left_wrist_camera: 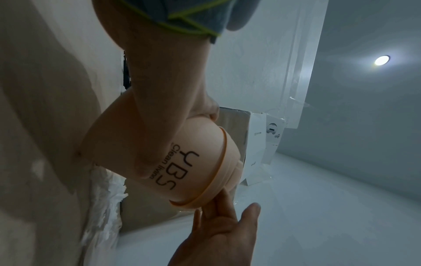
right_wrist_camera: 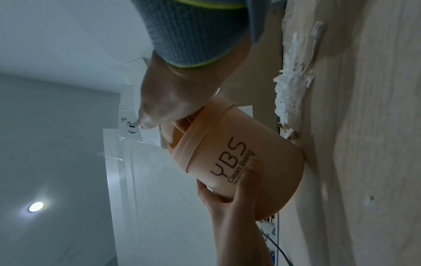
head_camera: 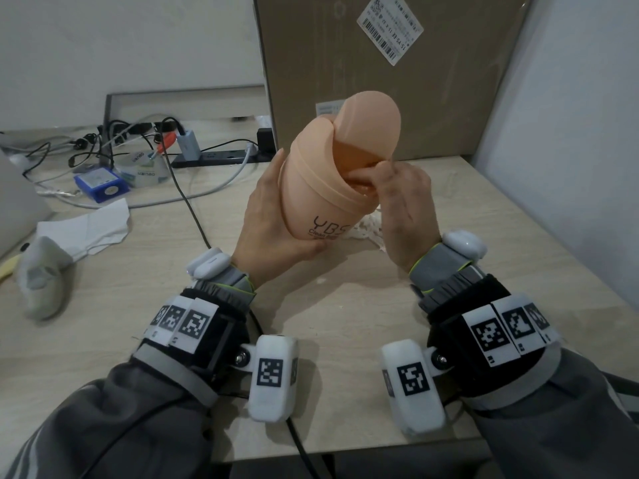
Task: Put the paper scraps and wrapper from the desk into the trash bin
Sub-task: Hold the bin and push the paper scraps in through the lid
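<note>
Both forearms, in grey sleeves with marker-tagged wrist units, reach over the desk. Left hand grasps the body of the peach trash bin, tilted toward the right with its base on the desk. Right hand has its fingertips bunched inside the bin's mouth under the raised swing lid; what they hold cannot be told. Shredded white paper lies just beside the bin's base; a folded white sheet lies well apart, left.
</note>
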